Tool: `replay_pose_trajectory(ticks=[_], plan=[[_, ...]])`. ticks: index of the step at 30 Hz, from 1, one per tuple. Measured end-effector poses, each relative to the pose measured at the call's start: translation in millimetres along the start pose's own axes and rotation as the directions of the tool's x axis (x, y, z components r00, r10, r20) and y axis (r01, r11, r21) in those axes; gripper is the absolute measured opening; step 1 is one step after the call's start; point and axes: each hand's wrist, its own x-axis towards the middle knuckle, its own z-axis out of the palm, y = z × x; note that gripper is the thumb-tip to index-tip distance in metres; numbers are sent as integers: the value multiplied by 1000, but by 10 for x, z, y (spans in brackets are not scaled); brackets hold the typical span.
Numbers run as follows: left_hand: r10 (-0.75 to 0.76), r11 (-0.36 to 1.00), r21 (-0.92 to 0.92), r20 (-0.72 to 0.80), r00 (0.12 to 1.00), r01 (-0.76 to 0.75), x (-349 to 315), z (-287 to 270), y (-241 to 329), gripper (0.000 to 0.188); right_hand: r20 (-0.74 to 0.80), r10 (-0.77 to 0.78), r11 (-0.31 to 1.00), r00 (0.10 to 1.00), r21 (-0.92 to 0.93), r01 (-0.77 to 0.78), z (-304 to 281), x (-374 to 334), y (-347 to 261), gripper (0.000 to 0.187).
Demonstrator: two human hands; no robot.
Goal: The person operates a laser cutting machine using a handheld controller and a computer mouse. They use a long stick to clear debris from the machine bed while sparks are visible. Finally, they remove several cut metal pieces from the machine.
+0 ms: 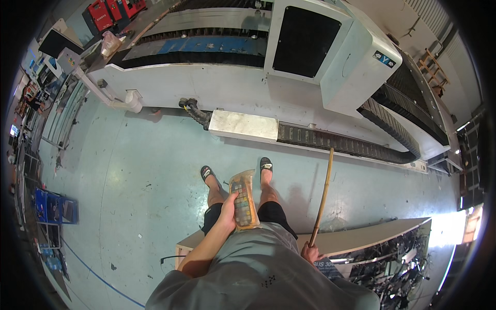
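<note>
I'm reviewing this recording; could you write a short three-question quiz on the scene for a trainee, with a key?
1. True or false: the person's left grip is empty.
2. Fill in the blank: the right grip holds a long, thin ____.
3. Multiple choice: the body of the large machine ahead of the person is mainly A) green, B) white, C) red.

Key:
1. False; it holds a remote with coloured buttons, in a worn clear cover.
2. Stick.
3. B.
</note>
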Motion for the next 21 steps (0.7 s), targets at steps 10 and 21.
replay_pose_trajectory(ticks=[10,21], plan=[[-14,1000,22,-29,999,15,-8,38,58,29,-10,2,1000,1000,-1,-2,9,-11,-34,42],[-23,1000,14,13,1000,23,74,-25,59,36,-45,-35,999,998,26,36,34,-21,-46,38]])
